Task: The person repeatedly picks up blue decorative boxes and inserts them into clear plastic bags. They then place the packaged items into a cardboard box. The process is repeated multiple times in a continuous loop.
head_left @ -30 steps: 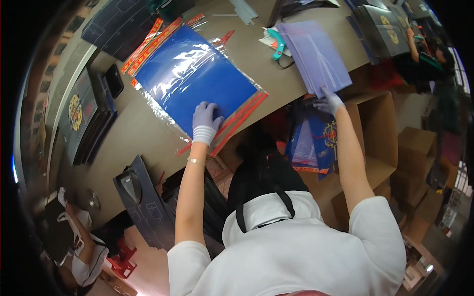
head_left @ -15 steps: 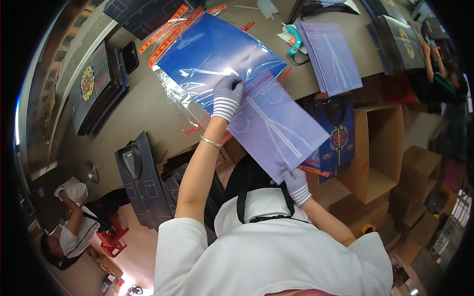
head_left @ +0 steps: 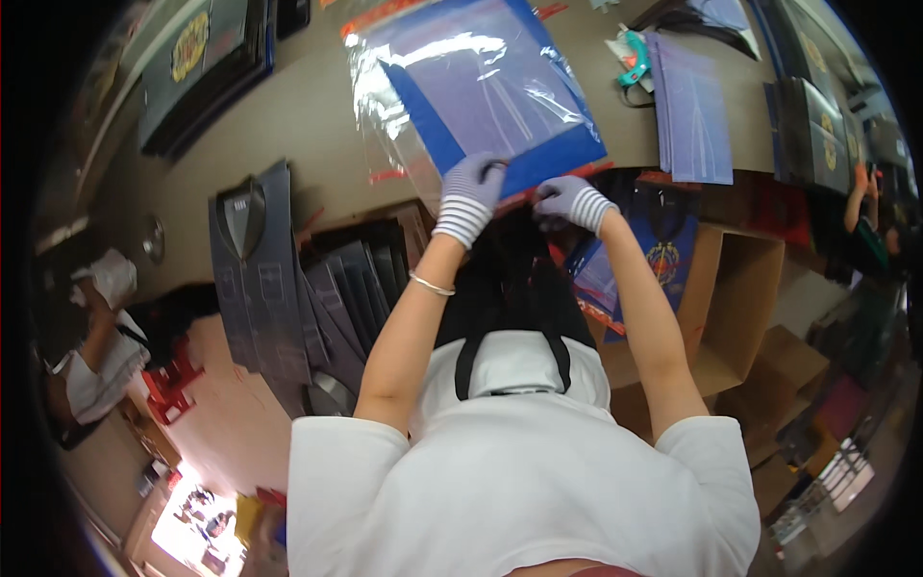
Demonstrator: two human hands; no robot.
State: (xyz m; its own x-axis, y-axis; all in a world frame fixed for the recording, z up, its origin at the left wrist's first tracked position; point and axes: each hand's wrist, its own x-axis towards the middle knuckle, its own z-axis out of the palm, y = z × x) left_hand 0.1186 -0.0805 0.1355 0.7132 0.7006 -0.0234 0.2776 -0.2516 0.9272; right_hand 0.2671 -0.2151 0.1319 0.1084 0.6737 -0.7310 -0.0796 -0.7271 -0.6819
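Note:
A clear plastic bag [head_left: 375, 111] lies at the near edge of the worktable. Inside it, or beneath its shiny film, are a blue sheet [head_left: 553, 157] and a pale purple printed sheet [head_left: 471, 96] on top of the blue one. My left hand [head_left: 473, 186], in a grey glove with a white striped cuff, pinches the bag's near edge. My right hand [head_left: 574, 203], gloved alike, has its fingers curled beside the near right corner of the bag; what they hold is hidden.
Right of the bag lie a teal-handled tool [head_left: 635, 60] and a stack of purple sheets [head_left: 694, 115]. Dark printed bags [head_left: 197, 72] are stacked at far left, more [head_left: 258, 269] stand below. An open carton [head_left: 735, 298] stands at right. Other people work on both sides.
The purple sheet has gone from in front of me to over the blue sheet, under the film. My right hand has moved up to the table edge. The whole view has shifted.

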